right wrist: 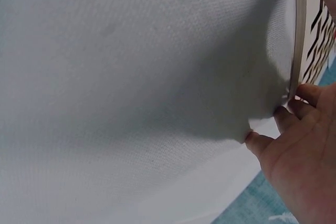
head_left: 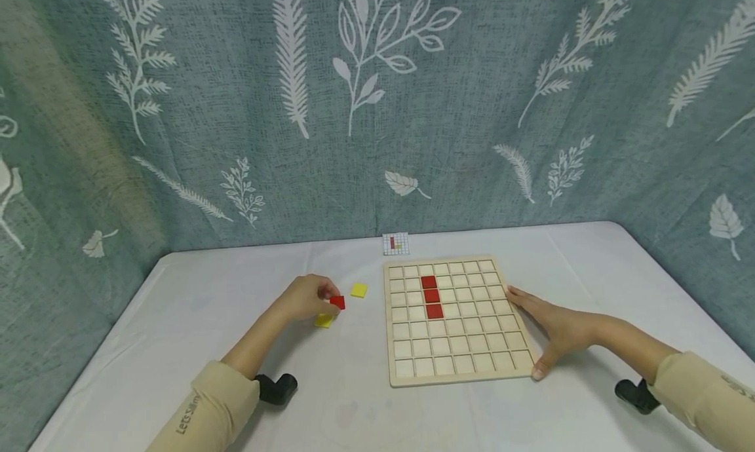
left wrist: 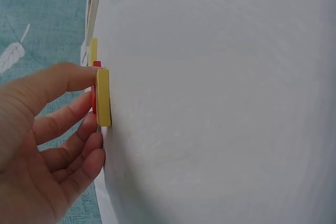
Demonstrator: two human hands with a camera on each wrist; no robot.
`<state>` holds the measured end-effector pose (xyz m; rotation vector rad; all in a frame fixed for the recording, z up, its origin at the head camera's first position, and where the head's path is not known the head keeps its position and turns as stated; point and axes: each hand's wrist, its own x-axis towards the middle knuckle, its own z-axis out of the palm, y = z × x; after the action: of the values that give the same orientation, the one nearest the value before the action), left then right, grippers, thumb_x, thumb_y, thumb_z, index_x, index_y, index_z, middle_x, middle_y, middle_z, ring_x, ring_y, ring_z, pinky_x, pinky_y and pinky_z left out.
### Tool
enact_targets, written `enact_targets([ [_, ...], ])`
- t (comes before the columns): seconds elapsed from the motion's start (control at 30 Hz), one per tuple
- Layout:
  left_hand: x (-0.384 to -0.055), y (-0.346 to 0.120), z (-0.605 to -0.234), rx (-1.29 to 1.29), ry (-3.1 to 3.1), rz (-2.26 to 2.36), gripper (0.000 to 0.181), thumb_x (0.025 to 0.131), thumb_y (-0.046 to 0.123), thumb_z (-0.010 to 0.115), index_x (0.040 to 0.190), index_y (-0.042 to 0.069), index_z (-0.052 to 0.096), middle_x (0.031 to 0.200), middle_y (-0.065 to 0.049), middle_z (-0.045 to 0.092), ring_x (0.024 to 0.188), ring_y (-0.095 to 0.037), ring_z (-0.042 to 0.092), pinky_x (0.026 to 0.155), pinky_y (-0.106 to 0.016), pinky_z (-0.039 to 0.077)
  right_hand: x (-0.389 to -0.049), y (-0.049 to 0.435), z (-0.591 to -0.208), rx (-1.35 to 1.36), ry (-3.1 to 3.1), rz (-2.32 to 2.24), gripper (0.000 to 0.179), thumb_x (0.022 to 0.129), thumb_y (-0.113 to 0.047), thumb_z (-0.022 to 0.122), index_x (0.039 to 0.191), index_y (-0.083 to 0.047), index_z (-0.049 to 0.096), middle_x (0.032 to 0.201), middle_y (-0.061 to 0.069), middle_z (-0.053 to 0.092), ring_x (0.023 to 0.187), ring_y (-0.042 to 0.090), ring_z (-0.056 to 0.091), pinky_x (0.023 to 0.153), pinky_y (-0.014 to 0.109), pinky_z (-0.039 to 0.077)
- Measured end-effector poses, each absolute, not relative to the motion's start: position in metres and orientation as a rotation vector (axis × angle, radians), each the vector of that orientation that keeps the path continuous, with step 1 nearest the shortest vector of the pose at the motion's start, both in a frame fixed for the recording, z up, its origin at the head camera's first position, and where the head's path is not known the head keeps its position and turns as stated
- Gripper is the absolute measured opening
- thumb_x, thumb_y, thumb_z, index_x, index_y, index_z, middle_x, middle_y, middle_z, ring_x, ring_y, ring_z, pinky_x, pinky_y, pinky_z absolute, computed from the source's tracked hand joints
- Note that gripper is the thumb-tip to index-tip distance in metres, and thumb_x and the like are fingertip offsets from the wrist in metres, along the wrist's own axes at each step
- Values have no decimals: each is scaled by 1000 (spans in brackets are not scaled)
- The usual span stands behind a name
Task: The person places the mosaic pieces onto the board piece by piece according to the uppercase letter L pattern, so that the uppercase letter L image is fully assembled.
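Between thumb and fingers, my left hand (head_left: 303, 299) pinches a small red square tile (head_left: 338, 302), left of the board. A yellow tile (head_left: 324, 321) lies close beneath that hand; in the left wrist view it stands in front of the red one and partly hides it. Another yellow tile (head_left: 358, 290) rests on the table a little farther off. Three red tiles (head_left: 432, 295) sit in one column of the pale wooden grid board (head_left: 462, 380). My right hand (head_left: 560, 327) touches the board's right edge, fingers and thumb spread along it.
Behind the board lies a small pattern card (head_left: 396, 244) with a grid and red and yellow marks. A white cloth (head_left: 342, 406) covers the table, and a grey-green curtain (head_left: 366, 170) with leaf prints hangs behind it. Black wrist devices (head_left: 276, 390) show beside both sleeves.
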<state>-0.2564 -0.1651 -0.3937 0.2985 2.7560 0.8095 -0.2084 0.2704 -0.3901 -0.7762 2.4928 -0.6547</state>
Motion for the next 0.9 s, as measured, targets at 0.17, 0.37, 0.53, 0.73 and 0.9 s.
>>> enact_targets([
  [0.17,-256,-164,-394,283,2780,828,19,74,17,75,88,8,68,78,-1,58,75,-17,49,63,-26,42,-208,271,-390,-778,2492,-663,132,53,-44,85,143,7,4,149,30,-2,134,51,3,103,62,13],
  [0.37,-256,-166,-388,320,2821,857,20,74,21,76,88,8,69,77,0,61,70,-14,51,61,-26,42,-207,271,-390,-800,2492,-662,131,53,-45,85,143,8,4,149,30,-2,134,51,3,103,62,14],
  [0.53,-257,-168,-384,349,2870,852,22,74,25,75,90,11,72,80,1,63,70,-14,50,58,-26,39,-207,271,-389,-805,2490,-664,131,54,-46,84,143,8,5,149,30,-2,134,51,3,103,63,14],
  [0.73,-258,-169,-383,367,2865,845,25,73,26,76,92,11,72,82,1,63,69,-14,50,56,-26,39,-207,270,-388,-801,2484,-672,131,54,-45,84,143,8,5,149,30,-2,134,50,3,103,62,13],
  [0.9,-258,-166,-383,359,2848,851,26,73,26,77,94,11,72,80,1,62,68,-15,49,54,-25,40,-208,271,-388,-793,2482,-673,131,54,-46,84,143,7,4,149,30,-2,134,51,3,103,63,13],
])
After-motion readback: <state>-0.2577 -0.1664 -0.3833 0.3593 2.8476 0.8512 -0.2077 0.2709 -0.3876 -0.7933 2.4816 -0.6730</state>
